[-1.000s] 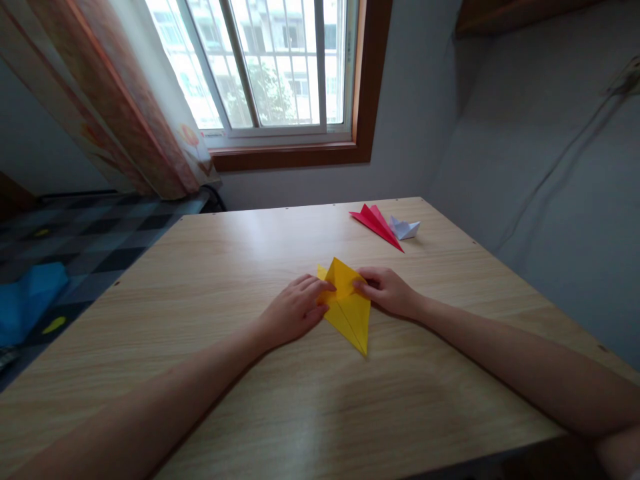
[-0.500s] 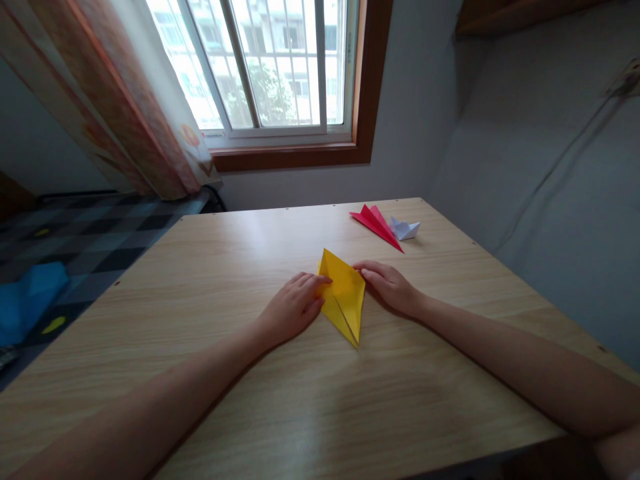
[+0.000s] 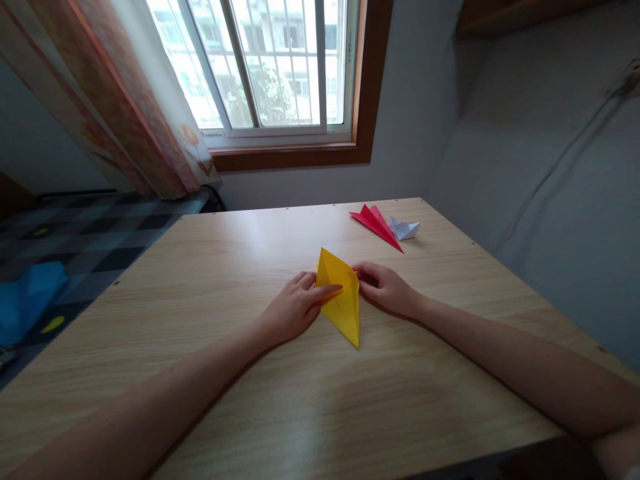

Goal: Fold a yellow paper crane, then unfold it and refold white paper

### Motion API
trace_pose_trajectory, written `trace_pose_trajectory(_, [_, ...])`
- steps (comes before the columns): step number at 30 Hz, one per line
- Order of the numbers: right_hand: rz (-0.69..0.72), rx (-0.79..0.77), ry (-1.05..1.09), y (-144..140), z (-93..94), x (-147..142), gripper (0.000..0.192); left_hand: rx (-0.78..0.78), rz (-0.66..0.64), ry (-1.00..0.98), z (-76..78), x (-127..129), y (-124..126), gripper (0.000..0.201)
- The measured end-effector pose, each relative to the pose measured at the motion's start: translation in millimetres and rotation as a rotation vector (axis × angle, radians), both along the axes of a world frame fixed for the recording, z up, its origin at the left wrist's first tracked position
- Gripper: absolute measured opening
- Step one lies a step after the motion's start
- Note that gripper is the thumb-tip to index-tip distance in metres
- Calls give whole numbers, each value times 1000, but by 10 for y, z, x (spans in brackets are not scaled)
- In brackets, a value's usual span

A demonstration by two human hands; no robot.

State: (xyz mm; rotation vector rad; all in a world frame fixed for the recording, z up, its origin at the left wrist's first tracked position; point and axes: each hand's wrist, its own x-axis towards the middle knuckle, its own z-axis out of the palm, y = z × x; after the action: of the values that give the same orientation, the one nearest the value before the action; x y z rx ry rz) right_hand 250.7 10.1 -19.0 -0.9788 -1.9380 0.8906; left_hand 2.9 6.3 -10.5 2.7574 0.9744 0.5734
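Yellow folded paper (image 3: 343,300) sits mid worktop (image 3: 250,373), pointy end toward the person. Left hand (image 3: 295,310) w/ fingers pressed flat on its left side. Right hand (image 3: 385,288) has fingers curled, pinching its right edge. Red paper plane (image 3: 376,225) & small white paper boat (image 3: 405,229) lie far back, touching.

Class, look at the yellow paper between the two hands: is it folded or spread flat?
Folded: the yellow paper forms a narrow pointed kite shape with a raised flap.
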Motion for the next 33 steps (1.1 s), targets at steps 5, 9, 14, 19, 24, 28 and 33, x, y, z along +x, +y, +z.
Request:
trace_pose_trajectory(5, [23,23,-48,-5,5,1,27,13,-5,43,-12,10,-2,46])
trace_pose_trajectory(9, [41,36,-81,-10,15,1,30,42,5,78,-44,8,1,44])
trace_pose_trajectory(14, [38,36,-90,-11,12,1,31,52,17,101,-58,0,5,46])
trace_pose_trajectory(19, [35,26,-78,-7,-12,0,32,53,34,98,-61,-9,4,46])
trace_pose_trajectory(24, [-1,6,-75,-11,-26,1,31,-4,64,18,-55,-1,-15,41])
trace_pose_trajectory(28, [-42,29,-92,-31,-15,-4,21,-5,77,-33,-54,2,-26,40])
trace_pose_trajectory(33, [-12,64,-111,-49,-5,-23,14,-2,78,-55,-68,-4,-21,43])
